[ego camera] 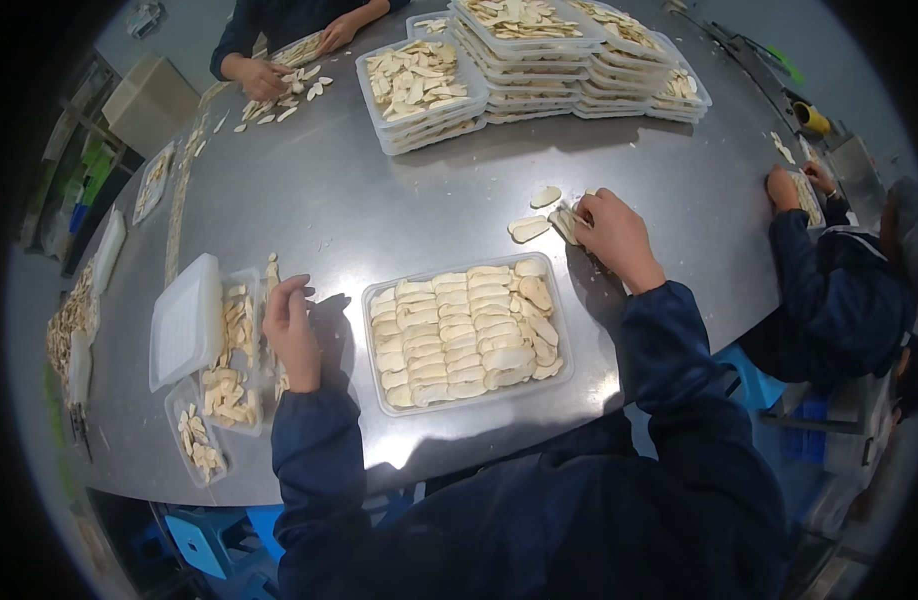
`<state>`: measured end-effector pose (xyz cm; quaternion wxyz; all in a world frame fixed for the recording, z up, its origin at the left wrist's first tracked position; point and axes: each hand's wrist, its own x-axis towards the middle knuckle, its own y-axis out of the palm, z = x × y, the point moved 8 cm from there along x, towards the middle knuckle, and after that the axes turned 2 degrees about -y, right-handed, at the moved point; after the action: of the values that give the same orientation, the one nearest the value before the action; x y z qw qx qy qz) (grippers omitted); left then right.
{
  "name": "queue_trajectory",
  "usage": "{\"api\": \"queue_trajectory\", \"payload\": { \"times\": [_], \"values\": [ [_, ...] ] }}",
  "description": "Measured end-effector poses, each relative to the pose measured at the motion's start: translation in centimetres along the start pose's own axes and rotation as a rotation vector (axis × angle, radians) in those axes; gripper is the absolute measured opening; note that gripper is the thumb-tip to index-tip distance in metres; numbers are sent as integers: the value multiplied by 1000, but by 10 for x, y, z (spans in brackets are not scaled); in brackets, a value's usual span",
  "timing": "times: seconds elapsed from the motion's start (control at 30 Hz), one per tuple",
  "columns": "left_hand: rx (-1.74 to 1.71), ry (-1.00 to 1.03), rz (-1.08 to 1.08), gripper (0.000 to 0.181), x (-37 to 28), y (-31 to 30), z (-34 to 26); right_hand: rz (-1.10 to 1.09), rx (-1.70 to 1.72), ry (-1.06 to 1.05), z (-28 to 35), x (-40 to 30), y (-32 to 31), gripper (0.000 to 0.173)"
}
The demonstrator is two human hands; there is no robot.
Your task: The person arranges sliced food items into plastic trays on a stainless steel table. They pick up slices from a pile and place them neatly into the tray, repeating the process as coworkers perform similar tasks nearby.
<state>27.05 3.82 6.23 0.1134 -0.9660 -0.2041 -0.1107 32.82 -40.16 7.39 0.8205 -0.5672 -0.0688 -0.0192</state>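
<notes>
A clear plastic tray [566,360] lies before me, with pale dried slices [459,337] laid overlapping in neat rows. Its right-hand column is more uneven. Beyond the tray's far right corner, my right hand [616,240] pinches a few pale slices [564,225] at the table surface, its fingertips partly hidden. Two loose slices rest just left of those fingers, one of them an oval slice [545,197]. My left hand [290,330] hovers left of the tray with fingers loosely bent and nothing visible in them.
Left of me are a tilted white plastic tray [185,322], a tray of loose slices [255,420] and a smaller one [220,469]. Stacked filled trays [429,124] stand at the far side of the steel table [301,187]. Two co-workers handle slices, far left and right.
</notes>
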Motion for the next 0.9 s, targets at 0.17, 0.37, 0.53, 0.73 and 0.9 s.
{"api": "queue_trajectory", "payload": {
  "times": [0.17,0.37,0.53,0.73,0.9],
  "values": [
    [-24,-42,19,19,3,0,2,-76,59,-62,-5,1,-5,10],
    [-19,-17,-4,20,1,-5,0,-82,187,-204,4,-34,-31,6],
    [-37,-30,20,21,1,1,0,62,139,-80,-9,-77,-30,14],
    [-30,-29,2,20,1,-1,2,45,179,-15,-16,-87,-22,17],
    [-15,-35,3,20,1,-3,3,-58,172,-27,-10,-82,-21,15]
  ]
}}
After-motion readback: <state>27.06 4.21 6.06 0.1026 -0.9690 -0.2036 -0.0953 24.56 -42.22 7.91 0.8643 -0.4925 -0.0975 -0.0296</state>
